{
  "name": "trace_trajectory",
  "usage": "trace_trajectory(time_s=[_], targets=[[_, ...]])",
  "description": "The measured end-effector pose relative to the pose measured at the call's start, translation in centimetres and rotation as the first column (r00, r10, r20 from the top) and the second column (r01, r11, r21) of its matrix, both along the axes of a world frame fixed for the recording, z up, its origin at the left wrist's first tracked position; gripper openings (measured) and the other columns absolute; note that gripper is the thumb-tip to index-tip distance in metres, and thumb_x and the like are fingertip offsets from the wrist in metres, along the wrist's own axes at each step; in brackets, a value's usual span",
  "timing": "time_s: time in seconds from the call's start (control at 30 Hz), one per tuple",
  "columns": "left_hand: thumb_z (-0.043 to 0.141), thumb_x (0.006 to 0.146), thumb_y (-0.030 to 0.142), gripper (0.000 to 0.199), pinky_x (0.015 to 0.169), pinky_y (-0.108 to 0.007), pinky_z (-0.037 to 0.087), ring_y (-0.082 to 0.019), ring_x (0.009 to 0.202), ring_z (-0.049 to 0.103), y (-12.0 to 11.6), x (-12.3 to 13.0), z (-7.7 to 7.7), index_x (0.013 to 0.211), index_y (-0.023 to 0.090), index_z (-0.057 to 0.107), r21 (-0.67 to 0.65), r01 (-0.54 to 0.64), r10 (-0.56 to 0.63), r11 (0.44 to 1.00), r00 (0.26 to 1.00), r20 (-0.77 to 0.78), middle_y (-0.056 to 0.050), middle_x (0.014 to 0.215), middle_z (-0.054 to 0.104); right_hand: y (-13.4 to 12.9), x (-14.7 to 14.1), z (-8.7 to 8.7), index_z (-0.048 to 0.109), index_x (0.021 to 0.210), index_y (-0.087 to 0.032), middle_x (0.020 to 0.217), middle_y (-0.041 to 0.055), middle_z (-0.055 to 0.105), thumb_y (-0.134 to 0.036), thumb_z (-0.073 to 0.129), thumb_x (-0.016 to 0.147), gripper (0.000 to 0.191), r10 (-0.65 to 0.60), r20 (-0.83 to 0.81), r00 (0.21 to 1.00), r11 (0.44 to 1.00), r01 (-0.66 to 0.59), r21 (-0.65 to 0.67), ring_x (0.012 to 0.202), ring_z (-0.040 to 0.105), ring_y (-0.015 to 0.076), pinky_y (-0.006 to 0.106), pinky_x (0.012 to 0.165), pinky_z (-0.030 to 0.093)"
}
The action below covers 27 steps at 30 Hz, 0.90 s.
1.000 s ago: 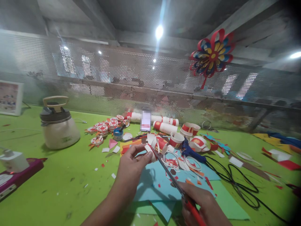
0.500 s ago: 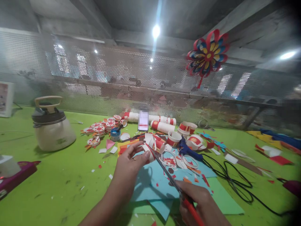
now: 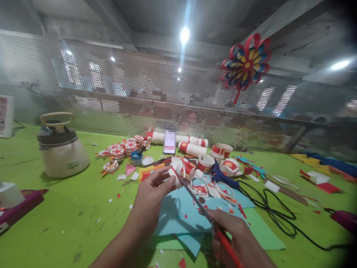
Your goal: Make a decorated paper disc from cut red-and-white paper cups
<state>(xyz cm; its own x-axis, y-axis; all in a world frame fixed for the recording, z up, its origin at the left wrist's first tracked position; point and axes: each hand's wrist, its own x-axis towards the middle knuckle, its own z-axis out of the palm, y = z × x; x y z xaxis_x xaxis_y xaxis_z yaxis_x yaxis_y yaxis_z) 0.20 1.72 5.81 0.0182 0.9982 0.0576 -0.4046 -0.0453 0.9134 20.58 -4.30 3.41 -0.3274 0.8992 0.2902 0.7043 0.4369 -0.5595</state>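
My left hand (image 3: pixel 156 190) pinches a small white and red paper piece (image 3: pixel 177 179) between thumb and fingers, above the light blue paper sheets (image 3: pixel 178 219). In my right hand (image 3: pixel 231 230) is a pair of scissors (image 3: pixel 205 212) with red handles, the blades pointing up and left. Their tips meet the edge of the paper piece; the exact cut is too small to make out. Just behind it lies a cut red and white paper cup (image 3: pixel 187 169). Paper rings (image 3: pixel 224 190) and red and orange scraps lie on the blue sheets.
A blue glue gun (image 3: pixel 223 176) with a looping black cord (image 3: pixel 267 208) lies at right. Behind stand paper cups (image 3: pixel 205 163), a phone (image 3: pixel 169 141) and a blue jar (image 3: pixel 136 158). A large jug (image 3: pixel 63 149) and purple power strip (image 3: pixel 25 208) are at left.
The scissor blades now look more closed, and my right hand has shifted slightly left. My left hand still holds the paper piece in nearly the same place.
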Motion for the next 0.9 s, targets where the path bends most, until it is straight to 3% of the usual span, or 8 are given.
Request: trace_trajectory(time_s=[0.3,0.47,0.63,0.9], targets=[[0.080,0.064,0.032,0.054,0.081,-0.041,0.052,-0.024,0.084,0.065,0.1,0.1,0.0,0.109,0.009,0.062,-0.011,-0.008,0.008,1.000,1.000,0.025,-0.013,0.097,0.068,-0.3,-0.3,0.3,0.067,0.085,-0.017,0.066,-0.0013,0.057,-0.004,0.047,0.066,0.030,0.000,-0.011,1.000,1.000,0.000,0.000,0.059,0.050,0.0118,0.020,0.057,0.040],[0.078,0.066,0.032,0.052,0.082,-0.040,0.052,-0.022,0.083,0.064,-0.2,0.0,0.0,0.111,0.010,0.062,-0.027,-0.013,0.013,1.000,1.000,-0.001,-0.011,0.094,0.067,-0.1,0.0,-0.4,0.069,0.104,-0.019,0.071,0.0004,0.064,-0.011,0.049,0.074,0.037,0.013,0.004,1.000,0.999,-0.014,0.044,0.062,0.057,0.0137,0.021,0.060,0.044],[0.078,0.066,0.032,0.052,0.081,-0.039,0.053,-0.022,0.082,0.064,-0.2,0.1,0.0,0.110,0.008,0.061,-0.026,-0.007,0.007,1.000,1.000,0.009,-0.013,0.097,0.067,0.0,0.2,-1.2,0.068,0.108,-0.017,0.066,-0.0001,0.063,-0.013,0.048,0.075,0.039,-0.033,0.007,0.999,0.996,0.032,0.078,0.055,0.055,0.0124,0.021,0.057,0.044],[0.078,0.067,0.029,0.047,0.077,-0.035,0.054,-0.019,0.080,0.064,-0.2,0.0,0.1,0.107,0.011,0.063,0.004,-0.030,0.030,1.000,0.999,0.015,-0.009,0.091,0.068,-0.2,-0.2,-0.1,0.069,0.100,-0.018,0.069,0.0005,0.061,-0.011,0.052,0.073,0.033,-0.010,0.001,1.000,0.998,0.010,0.069,0.060,0.053,0.0138,0.021,0.060,0.044]])
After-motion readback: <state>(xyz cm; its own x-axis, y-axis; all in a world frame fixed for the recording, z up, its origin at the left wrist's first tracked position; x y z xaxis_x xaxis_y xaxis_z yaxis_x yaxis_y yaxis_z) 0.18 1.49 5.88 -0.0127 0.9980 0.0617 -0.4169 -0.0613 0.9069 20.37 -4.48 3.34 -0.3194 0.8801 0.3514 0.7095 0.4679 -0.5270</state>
